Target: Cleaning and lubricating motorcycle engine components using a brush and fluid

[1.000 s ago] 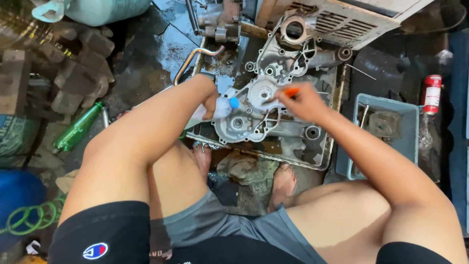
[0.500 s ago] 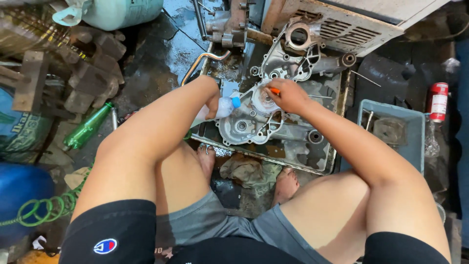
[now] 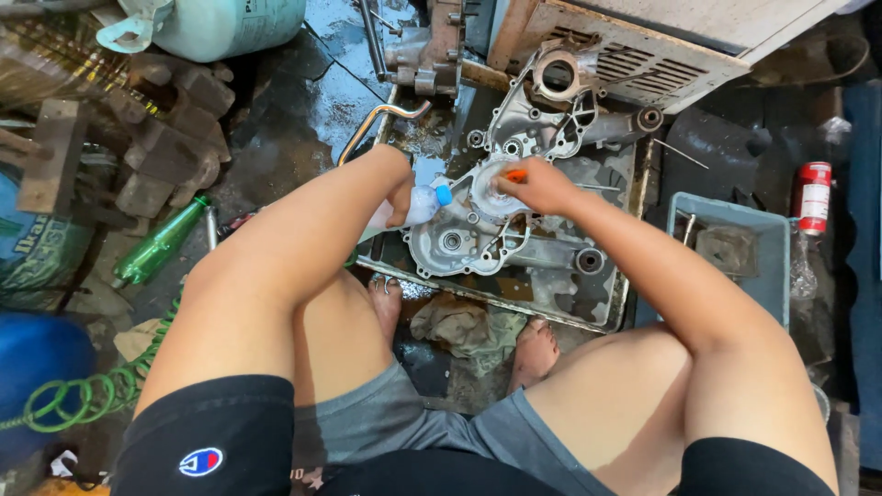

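Note:
A grey metal engine case (image 3: 496, 230) lies in a shallow metal tray (image 3: 588, 308) on the floor in front of me. My left hand (image 3: 397, 188) grips a small clear plastic bottle with a blue cap (image 3: 424, 203), tilted with the cap toward the case. My right hand (image 3: 537, 184) holds an orange-handled tool (image 3: 514, 174) pressed against the round part of the case. A second engine case half (image 3: 551, 110) lies farther back in the tray.
My bare feet (image 3: 533, 354) rest by a crumpled rag (image 3: 464, 326) at the tray's near edge. A blue-grey plastic bin (image 3: 772, 266) and a red spray can (image 3: 813, 197) stand at the right. A green glass bottle (image 3: 156, 243), green coiled hose (image 3: 83, 390) and metal blocks lie at the left.
My right hand with the orange tool has moved left and down onto the round part of the case. The left hand keeps the bottle tipped beside it.

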